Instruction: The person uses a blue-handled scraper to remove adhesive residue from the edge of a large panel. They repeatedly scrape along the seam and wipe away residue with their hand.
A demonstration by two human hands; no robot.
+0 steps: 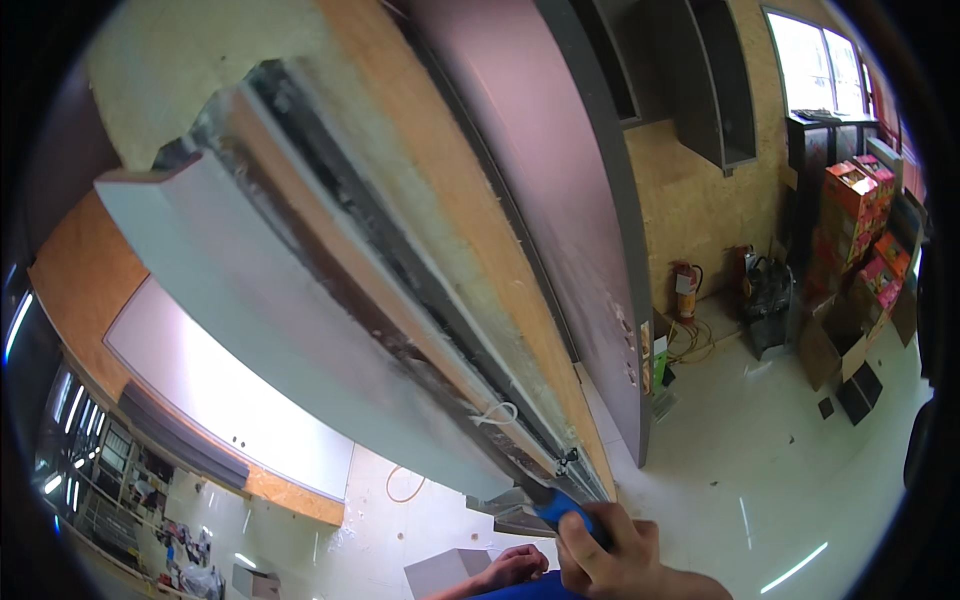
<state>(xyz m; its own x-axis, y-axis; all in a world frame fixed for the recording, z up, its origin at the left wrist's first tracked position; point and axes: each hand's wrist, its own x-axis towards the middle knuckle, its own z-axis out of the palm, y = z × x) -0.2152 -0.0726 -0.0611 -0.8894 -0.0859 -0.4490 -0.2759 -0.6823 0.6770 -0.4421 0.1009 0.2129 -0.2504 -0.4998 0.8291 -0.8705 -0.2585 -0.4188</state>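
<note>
My right hand point(612, 552), at the lower middle, is closed round the blue handle of a hand tool point(560, 508). The tool's dark shaft meets the lower end of a long channel point(390, 345) in the edge of a large panel point(270, 270). Its tip is hidden, so I cannot tell its exact kind. A pale loop of cord or strip point(495, 412) stands out from the channel just above. Lower and to the left, my left hand point(517, 566) is curled closed, away from the panel. Its palm is hidden, and I cannot make out whether anything is inside.
A pinkish panel point(540, 150) stands close on the right. Beyond it are a fire extinguisher point(686, 288), a yellow hose point(697, 340) and stacked colourful cartons point(860, 215) along the wall. A grey box point(445, 572) sits on the pale floor near my left hand.
</note>
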